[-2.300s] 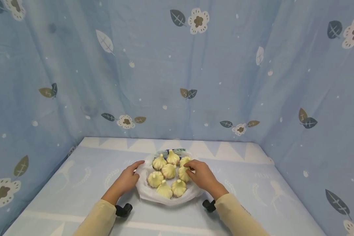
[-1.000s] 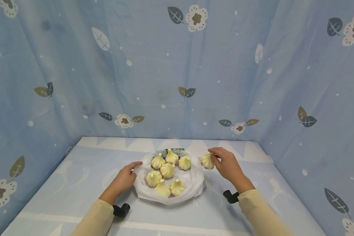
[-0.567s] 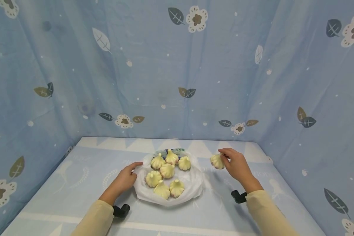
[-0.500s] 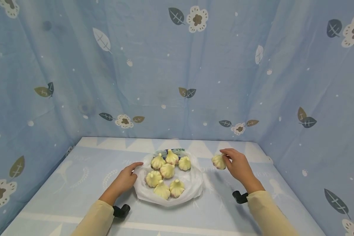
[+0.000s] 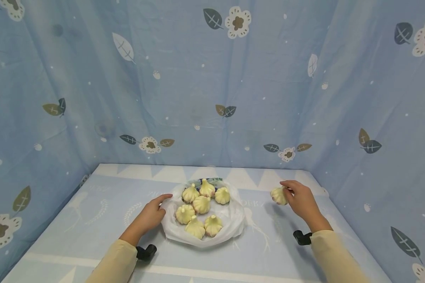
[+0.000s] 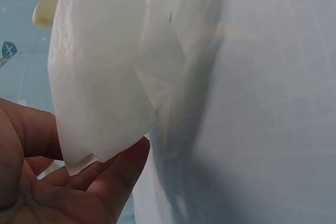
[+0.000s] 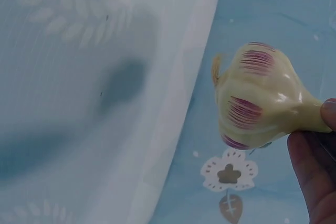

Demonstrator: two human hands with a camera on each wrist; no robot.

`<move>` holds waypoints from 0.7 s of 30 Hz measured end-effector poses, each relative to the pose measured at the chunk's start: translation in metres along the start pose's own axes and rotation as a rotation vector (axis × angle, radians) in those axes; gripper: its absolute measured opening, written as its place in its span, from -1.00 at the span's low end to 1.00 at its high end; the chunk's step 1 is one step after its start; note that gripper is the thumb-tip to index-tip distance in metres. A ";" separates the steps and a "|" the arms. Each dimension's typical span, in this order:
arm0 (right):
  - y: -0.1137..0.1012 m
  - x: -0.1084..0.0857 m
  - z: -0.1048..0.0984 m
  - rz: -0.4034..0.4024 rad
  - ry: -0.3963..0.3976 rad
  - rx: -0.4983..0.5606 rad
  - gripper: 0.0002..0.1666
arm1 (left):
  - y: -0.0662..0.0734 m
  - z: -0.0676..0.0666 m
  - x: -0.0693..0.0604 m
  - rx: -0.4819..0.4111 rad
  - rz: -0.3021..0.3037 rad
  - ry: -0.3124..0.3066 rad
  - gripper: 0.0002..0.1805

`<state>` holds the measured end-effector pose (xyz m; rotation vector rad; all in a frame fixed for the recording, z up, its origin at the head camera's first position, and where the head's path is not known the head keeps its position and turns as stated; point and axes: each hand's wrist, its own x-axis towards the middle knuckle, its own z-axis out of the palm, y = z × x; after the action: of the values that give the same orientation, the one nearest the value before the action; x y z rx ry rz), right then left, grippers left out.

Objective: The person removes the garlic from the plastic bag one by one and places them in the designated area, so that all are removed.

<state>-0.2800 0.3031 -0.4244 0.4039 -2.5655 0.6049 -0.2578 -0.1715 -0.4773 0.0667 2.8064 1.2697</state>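
Note:
A white plastic bag [image 5: 233, 228] lies spread on the table with its mouth rolled open. Several garlic bulbs [image 5: 201, 204] sit in it, most with stems pointing up. At the bag's left rim is my left hand [image 5: 146, 215]; the left wrist view has the bag's thin edge [image 6: 105, 77] between thumb and fingers. Over the right part of the table, my right hand [image 5: 302, 201] pinches one garlic bulb [image 5: 279, 195] by its stem. In the right wrist view this garlic bulb [image 7: 262, 98] shows purple streaks and a root tuft, and is held clear of the table.
The table [image 5: 92, 232] wears a pale blue patterned cloth. Blue curtains [image 5: 198, 78] with flowers and leaves hang behind it and on both sides. Black wrist camera mounts [image 5: 146, 252] sit at both cuffs.
My right hand has taken a garlic bulb from the bag's right side and carried it rightward, away from the bag. My left hand has stayed at the bag's left rim.

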 end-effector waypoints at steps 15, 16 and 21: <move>0.040 -0.009 -0.019 0.153 -0.094 -0.051 -0.65 | -0.003 0.001 0.003 -0.002 -0.002 -0.016 -0.35; 0.042 -0.010 -0.020 0.164 -0.096 -0.052 -0.65 | -0.003 0.001 0.002 -0.004 -0.005 -0.017 -0.36; 0.052 -0.015 -0.026 0.196 -0.092 -0.052 -0.65 | -0.001 0.001 0.003 -0.006 -0.007 -0.017 -0.36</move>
<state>-0.2774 0.3626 -0.4287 0.1664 -2.7233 0.5991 -0.2604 -0.1714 -0.4791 0.0668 2.7863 1.2693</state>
